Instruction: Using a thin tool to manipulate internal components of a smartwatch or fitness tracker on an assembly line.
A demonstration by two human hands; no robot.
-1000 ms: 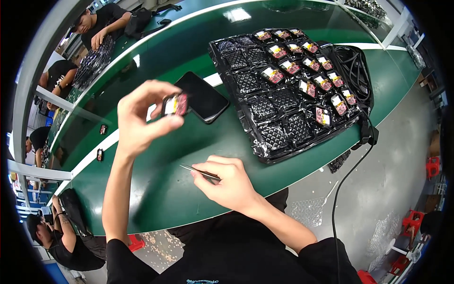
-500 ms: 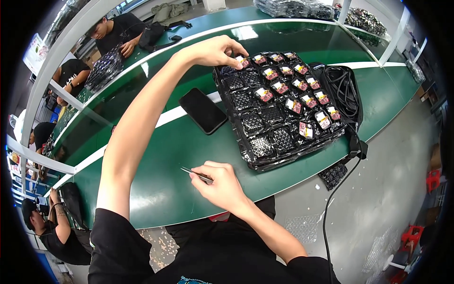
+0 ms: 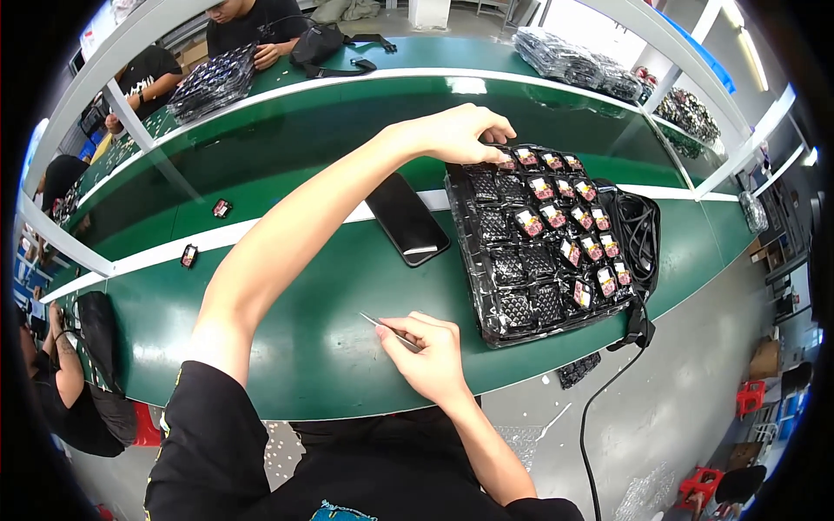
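Note:
Stretched out over the far left corner of a black plastic blister tray (image 3: 508, 265), my left hand (image 3: 465, 135) has its fingers closed at a small pink-and-white piece (image 3: 506, 162), which they partly cover. Several more such pieces (image 3: 553, 215) fill the tray's far rows and right side; cells at the near left hold none. My right hand (image 3: 427, 356) is over the table in front of me, pinching slim metal tweezers (image 3: 374, 320) that point up and left. A black smartphone (image 3: 405, 217) lies face up between my left forearm and the tray.
A black pouch with coiled cable (image 3: 638, 234) sits against the tray's right side. Two small pieces (image 3: 188, 255) lie at the left, near the white rail (image 3: 156, 260). Across the green bench (image 3: 330, 347), a person handles stacked trays (image 3: 213, 84). A cable (image 3: 589, 434) hangs down at the right.
The whole view has shifted, so the tray and phone appear lower and further right. My left hand stays at the tray's far corner, and my right hand still holds the tweezers.

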